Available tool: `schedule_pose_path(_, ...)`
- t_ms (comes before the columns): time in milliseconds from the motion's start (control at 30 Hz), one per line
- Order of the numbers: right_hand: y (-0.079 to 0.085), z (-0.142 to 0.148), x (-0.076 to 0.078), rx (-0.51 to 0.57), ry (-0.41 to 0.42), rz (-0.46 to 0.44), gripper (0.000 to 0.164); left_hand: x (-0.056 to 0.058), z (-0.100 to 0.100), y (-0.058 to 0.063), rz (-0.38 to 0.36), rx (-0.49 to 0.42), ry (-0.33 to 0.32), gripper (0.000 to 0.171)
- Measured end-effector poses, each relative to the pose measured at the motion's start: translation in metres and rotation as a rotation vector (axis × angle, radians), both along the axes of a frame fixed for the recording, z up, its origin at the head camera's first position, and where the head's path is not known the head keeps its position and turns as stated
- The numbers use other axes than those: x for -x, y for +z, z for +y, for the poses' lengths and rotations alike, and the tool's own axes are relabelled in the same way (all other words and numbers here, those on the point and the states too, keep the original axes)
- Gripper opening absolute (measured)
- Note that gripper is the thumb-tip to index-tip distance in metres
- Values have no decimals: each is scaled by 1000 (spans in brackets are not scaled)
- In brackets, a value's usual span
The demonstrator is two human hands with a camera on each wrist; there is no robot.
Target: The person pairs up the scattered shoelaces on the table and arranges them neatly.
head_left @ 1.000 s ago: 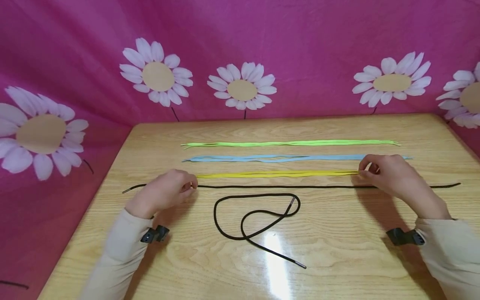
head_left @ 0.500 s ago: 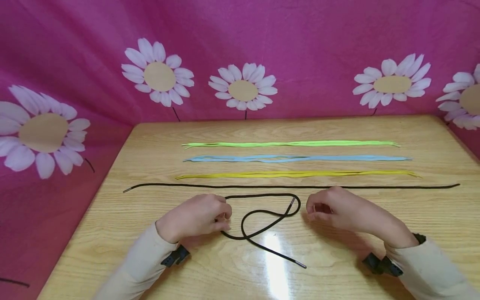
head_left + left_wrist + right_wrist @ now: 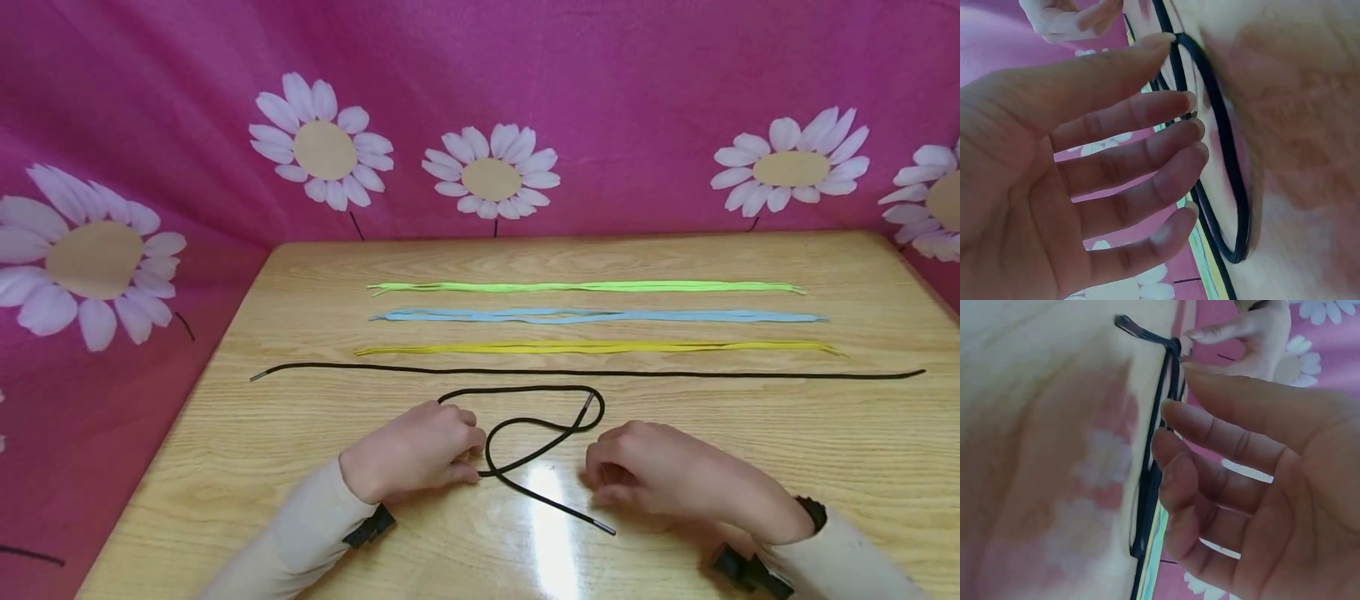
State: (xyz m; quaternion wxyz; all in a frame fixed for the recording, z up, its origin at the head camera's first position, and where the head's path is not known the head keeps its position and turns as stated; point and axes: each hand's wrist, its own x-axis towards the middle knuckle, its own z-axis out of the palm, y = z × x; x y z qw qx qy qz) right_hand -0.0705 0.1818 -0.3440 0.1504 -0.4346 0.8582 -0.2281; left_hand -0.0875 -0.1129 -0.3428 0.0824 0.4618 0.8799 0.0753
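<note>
A loosely looped black shoelace [image 3: 551, 502] with metal tips lies on the table between both hands. My left hand [image 3: 420, 450] is over the left side of its loop, hiding part of the cord. In the left wrist view its fingers are relaxed and apart, with the black shoelace [image 3: 1227, 137] just beyond the fingertips. To the right of the loop, my right hand [image 3: 652, 467] hovers with loosely bent fingers and nothing between them. Another black shoelace [image 3: 525, 372] is stretched straight across the table, beyond both hands.
Behind the straight black lace lie a yellow lace [image 3: 600, 346], a light blue lace [image 3: 675, 316] and a neon green lace [image 3: 660, 287], each laid out lengthwise in parallel rows. A pink cloth [image 3: 615, 100] printed with daisies hangs behind the wooden table [image 3: 247, 467].
Both hands have let go of the yellow lace's ends and come back toward the person and inward, to either side of the looped black shoelace. The laces lie as before.
</note>
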Motion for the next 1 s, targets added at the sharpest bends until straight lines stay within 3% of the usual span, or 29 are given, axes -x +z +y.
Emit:
schedule_pose_path(200,-6,-7,-6,-57,-1,-8,22,-2,3,-3,32,31,-18,27)
schedule_pose_path(433,-12,-12,-9,-74,4,21,26,-2,4,-4,13,34,-6,22)
schedule_pose_path(733,-7,-8,-8,-128,-39,18,26,-2,1,-2,-13,40,3,35)
schedule_pose_path(900,7,4,0,-81,-72,9,20,-2,-6,4,-65,75,55,35)
schedule_pose_path(1000,17,15,5,-53,-95,31,22,-3,-10,9,-129,129,133,34)
